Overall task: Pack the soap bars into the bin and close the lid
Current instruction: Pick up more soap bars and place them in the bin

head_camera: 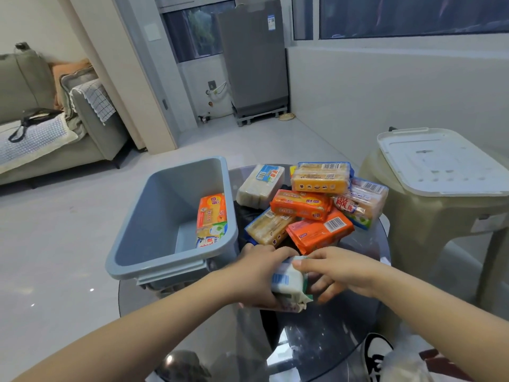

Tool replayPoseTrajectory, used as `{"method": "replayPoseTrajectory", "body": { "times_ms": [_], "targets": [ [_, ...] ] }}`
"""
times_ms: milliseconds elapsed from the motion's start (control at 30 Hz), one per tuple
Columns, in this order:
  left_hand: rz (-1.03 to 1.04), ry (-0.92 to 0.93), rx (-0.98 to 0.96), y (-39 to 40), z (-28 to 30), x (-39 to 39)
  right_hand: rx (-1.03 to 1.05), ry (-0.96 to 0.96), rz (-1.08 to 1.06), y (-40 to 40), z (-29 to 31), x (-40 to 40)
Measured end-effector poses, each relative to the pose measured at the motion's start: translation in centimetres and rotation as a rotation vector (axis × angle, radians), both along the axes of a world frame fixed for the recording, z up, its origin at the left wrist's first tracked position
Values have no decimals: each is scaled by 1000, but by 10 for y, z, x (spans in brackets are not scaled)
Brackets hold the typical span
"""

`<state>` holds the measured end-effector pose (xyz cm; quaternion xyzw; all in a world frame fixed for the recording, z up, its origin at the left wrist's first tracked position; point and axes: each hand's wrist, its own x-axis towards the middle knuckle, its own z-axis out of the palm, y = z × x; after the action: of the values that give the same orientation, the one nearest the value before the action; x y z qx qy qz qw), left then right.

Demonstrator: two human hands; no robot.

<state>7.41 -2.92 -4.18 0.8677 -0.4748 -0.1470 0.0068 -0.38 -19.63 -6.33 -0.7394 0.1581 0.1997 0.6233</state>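
The grey bin (165, 216) stands open on the left of the round glass desk (344, 340), touching the heap of soap. It looks like stiff, light plastic, best carried by its rim or the handle lip on its near end. There is one bin, and one pale lid (440, 164), which lies well apart on a beige stool (429, 216) to the right. The lid is flat and probably slightly flexible, so taking it by two opposite edges seems wise.

Six wrapped soap bars (301, 204) lie piled on the desk beside the bin: two orange, two yellowish with blue ends, one white, and one pale with red print. A sliver of yellow behind the pile may be another. Inside the bin, two or three bars (212, 219) stand against its right wall; I cannot separate them surely.

One more white bar (289, 282) is nearest the camera. The left hand (256, 274) grips it from the side, fingers curled round it, and the right hand (338, 268) pinches its top. Each bar is likely dense and rigid, its film wrapper slick, so a grasp across the long sides should hold better than the crimped ends.
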Motion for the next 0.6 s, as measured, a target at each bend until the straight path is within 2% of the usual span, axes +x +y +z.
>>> {"method": "replayPoseTrajectory", "body": {
  "times_ms": [300, 400, 600],
  "targets": [
    [92, 123, -85, -16, 9, -14, 124, 32, 10, -12, 7, -10],
    [155, 189, -204, -24, 18, -17, 206, 20, -26, -18, 15, -15],
    [176, 118, -313, -45, 49, -23, 287, -188, -161, -39, 31, -11]
  ]
}}
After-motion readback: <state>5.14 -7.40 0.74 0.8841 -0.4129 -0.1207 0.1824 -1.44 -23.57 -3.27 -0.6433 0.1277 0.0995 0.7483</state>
